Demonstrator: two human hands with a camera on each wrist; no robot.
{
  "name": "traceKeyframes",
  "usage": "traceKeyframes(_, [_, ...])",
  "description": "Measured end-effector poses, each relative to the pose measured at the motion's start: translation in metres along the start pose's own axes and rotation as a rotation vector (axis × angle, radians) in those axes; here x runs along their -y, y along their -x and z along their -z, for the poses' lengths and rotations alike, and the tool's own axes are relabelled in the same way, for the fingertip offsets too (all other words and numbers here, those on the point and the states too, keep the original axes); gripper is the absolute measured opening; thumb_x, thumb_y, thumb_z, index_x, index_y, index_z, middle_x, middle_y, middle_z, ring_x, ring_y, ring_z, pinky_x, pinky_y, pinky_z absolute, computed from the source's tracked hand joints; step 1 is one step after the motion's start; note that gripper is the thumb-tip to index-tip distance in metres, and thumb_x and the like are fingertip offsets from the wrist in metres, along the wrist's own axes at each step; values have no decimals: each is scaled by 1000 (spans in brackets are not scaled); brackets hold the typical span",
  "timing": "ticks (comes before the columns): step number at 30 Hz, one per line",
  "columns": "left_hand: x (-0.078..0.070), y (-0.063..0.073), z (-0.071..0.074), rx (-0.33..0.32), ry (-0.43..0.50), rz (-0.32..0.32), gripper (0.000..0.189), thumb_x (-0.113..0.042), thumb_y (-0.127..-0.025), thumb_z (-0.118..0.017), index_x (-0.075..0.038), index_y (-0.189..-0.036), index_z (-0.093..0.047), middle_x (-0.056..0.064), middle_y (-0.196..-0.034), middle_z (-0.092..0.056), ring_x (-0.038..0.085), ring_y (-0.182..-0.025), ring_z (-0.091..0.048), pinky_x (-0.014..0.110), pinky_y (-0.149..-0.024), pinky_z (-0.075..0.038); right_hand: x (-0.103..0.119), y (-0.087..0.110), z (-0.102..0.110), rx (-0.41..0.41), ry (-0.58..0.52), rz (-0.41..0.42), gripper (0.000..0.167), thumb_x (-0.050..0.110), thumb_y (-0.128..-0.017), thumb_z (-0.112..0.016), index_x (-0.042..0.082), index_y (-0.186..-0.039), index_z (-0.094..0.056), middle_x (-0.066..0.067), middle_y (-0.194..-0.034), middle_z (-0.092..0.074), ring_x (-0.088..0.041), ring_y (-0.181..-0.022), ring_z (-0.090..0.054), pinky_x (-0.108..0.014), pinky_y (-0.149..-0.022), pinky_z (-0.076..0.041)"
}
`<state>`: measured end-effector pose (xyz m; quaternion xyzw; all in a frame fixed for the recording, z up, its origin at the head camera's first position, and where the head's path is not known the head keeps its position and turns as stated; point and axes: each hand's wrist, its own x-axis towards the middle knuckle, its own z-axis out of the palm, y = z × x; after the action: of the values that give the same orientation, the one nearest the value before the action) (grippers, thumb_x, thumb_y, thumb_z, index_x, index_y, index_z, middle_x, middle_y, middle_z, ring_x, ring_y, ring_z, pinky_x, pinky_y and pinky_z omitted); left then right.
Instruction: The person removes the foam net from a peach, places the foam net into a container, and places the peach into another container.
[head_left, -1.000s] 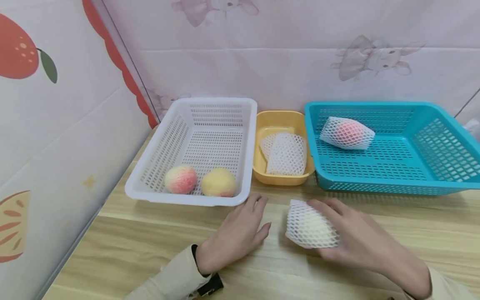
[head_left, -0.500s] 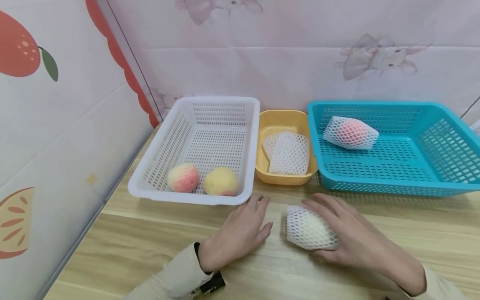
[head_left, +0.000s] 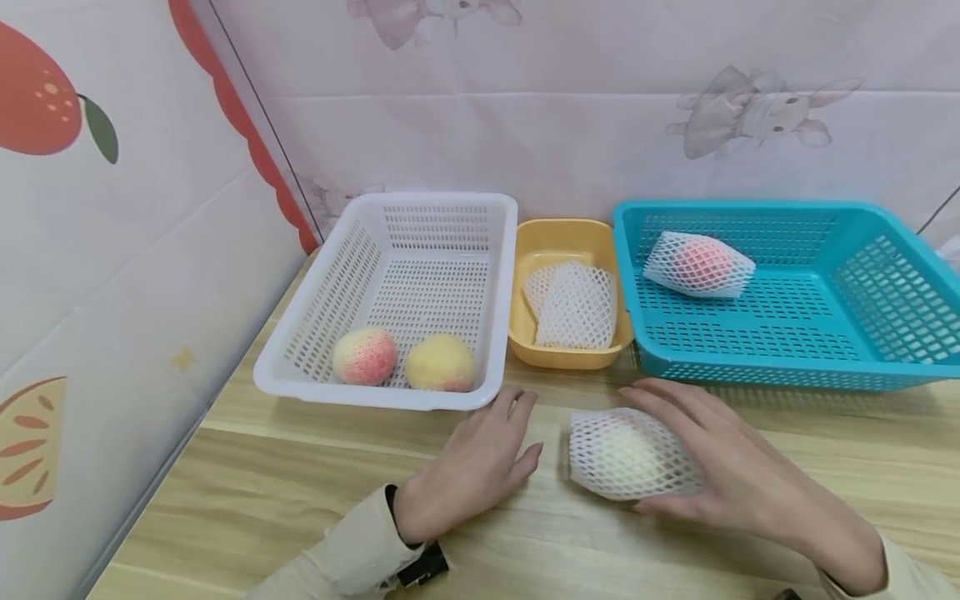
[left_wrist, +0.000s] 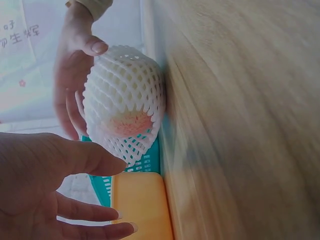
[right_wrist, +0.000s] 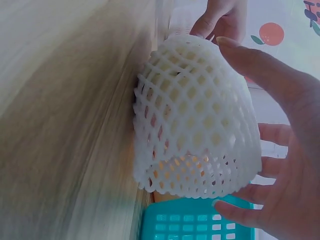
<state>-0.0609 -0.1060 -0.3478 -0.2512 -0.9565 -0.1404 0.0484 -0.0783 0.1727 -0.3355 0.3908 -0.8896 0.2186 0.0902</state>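
A peach in a white foam net sleeve [head_left: 632, 454] lies on its side on the wooden table. In the head view my right hand [head_left: 738, 467] is spread at the sleeve's right end, fingers behind and thumb in front. The right wrist view shows the thumb [right_wrist: 265, 70] by the net and the other fingers apart. My left hand [head_left: 476, 462] rests on the table left of the peach, fingers fairly straight, holding nothing; its fingertips lie near the white basket [head_left: 390, 398]. In the left wrist view a pink patch of the peach [left_wrist: 129, 123] shows through the net.
Two bare peaches, one red-speckled [head_left: 365, 356] and one yellow [head_left: 440, 362], sit in the white basket. A yellow tray [head_left: 566, 358] with foam net sleeves [head_left: 577, 306] stands beside it. At the right, a teal basket [head_left: 750, 367] holds another netted peach [head_left: 701, 264].
My right hand has lowered the netted peach to the table, and its fingers have loosened and drawn right. More of the net shows now. The left hand has stayed in place.
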Motion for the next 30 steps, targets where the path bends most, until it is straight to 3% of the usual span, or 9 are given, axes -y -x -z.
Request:
traceKeyframes(8, [0,0,2,1,-2,-3,49,-23,-90,-67,4,-127,-50,15,-118,-53,25,-89,-63,35,-73,-55,-3,3,-7,26,12,-5,104,58,-62,-83,15,-146,-40,-11,-142,-45,-33,-125,-46,-58,-95,-40])
traceKeyframes(13, [-1,0,4,9,-23,-34,45,-23,-89,-67,3,-123,-53,14,-112,-55,24,-91,-61,34,-74,-54,-5,4,-18,59,-27,2,101,42,-62,-88,13,-146,-40,-12,-137,-49,-32,-117,-54,-53,-89,-49])
traceKeyframes(21, [-7,1,11,107,-82,-115,34,-27,-92,-64,-2,-115,-60,10,-104,-61,24,-92,-58,33,-81,-51,-6,0,-21,57,-102,-36,93,21,-51,-91,12,-134,-50,-8,-125,-56,-23,-105,-60,-43,-78,-55])
traceKeyframes(25, [-11,3,24,135,-86,-157,29,-26,-92,-63,-4,-111,-64,8,-99,-64,22,-89,-61,31,-78,-52,-2,-4,-11,1,-110,-7,95,20,-47,-91,12,-133,-52,-3,-125,-56,-19,-104,-59,-41,-77,-55])
traceKeyframes(30, [-15,-1,60,83,47,-142,31,-24,-93,-64,-2,-115,-65,10,-106,-65,21,-96,-62,32,-81,-54,2,-16,14,-102,-135,83,98,18,-45,-89,11,-135,-51,-3,-128,-56,-20,-107,-58,-40,-79,-56])
